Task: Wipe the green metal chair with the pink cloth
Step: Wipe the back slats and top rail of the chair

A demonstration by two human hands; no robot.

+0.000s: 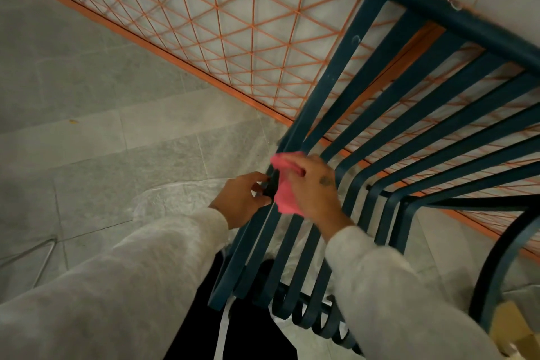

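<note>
The person is leaning over the green metal chair [331,79], which is standing at the right, close against an orange mesh railing [157,50]. Their right hand [315,190] is holding the pink cloth [285,193] bunched under curled fingers and pressing it on the leftmost slats, right where the seat is bending up into the back. Just left of it, the left hand [242,199] is gripping the chair's near-left edge, fingers wrapped round the metal (the thumb is tucked underneath). Pale grey sleeves [146,272] are covering both arms. A clear plastic sheet [175,196] is lying on the grey tiled floor [87,131] beneath the chair.
</note>
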